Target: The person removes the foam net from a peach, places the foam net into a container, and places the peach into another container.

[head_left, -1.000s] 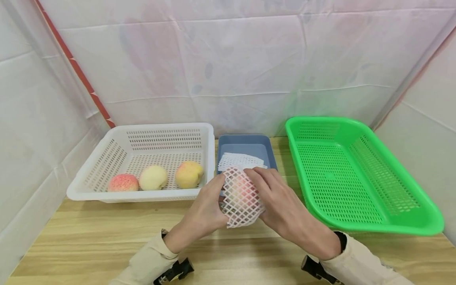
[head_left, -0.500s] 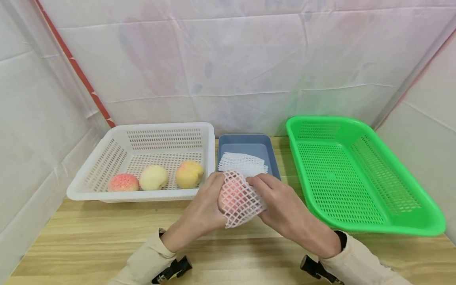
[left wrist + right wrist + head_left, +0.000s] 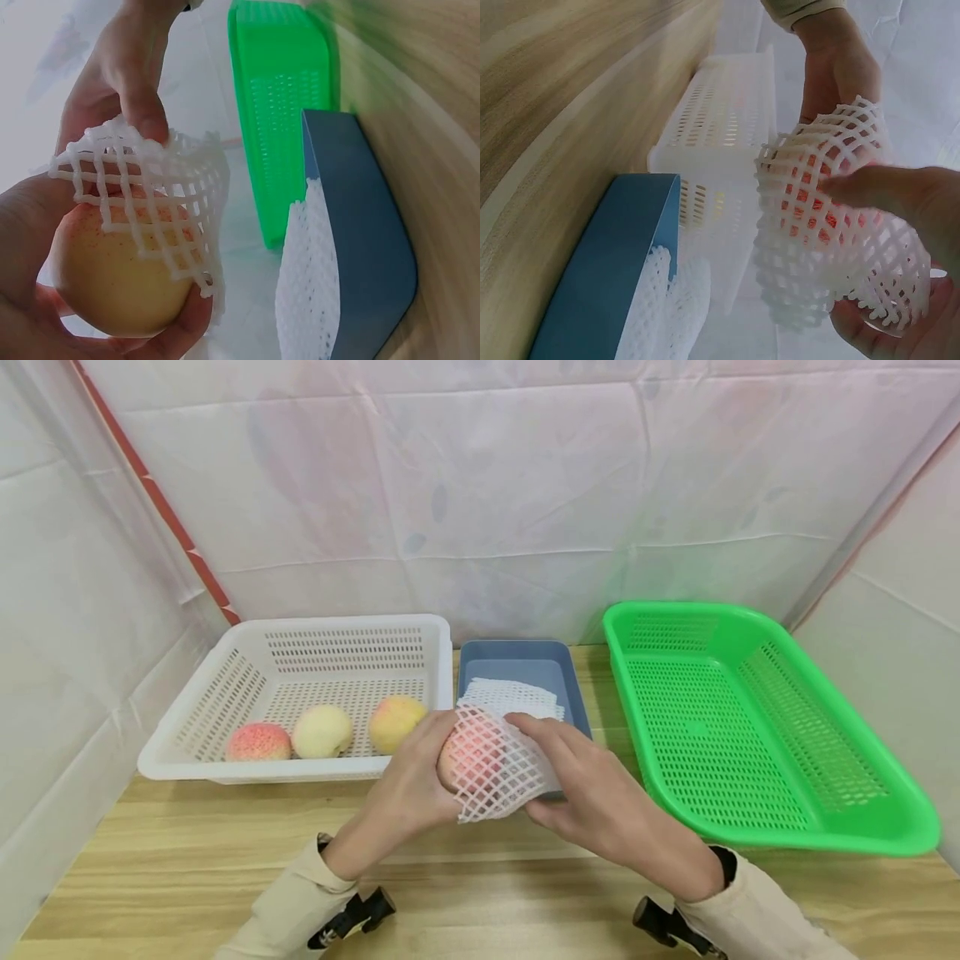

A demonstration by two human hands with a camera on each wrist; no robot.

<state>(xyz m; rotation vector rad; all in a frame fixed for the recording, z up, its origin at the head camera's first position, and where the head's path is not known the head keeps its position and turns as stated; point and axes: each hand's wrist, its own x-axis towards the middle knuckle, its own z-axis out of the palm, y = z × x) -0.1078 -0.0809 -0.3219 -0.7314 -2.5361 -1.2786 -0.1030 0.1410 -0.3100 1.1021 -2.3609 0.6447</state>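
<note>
My left hand (image 3: 408,781) holds a pink and yellow peach (image 3: 120,281), its fingers and thumb curled round the fruit. A white foam net sleeve (image 3: 506,768) covers part of the peach, and its loose end extends to the right. At that loose end, my right hand (image 3: 600,797) grips the sleeve; in the right wrist view its thumb presses on the mesh. Both hands are above the near edge of a blue-grey tray (image 3: 517,652), where more white foam net sleeves (image 3: 510,695) lie flat.
On the left, a white basket (image 3: 180,752) contains a red peach (image 3: 258,742), a pale peach (image 3: 322,732) and a yellow peach (image 3: 393,722). A green basket (image 3: 637,727) stands to the right on the wooden table (image 3: 480,902). Pale cloth walls enclose the table.
Both hands have shifted the peach a little left and up in the head view. The left hand has moved away from the right, and the sleeve's loose end now stretches out between them.
</note>
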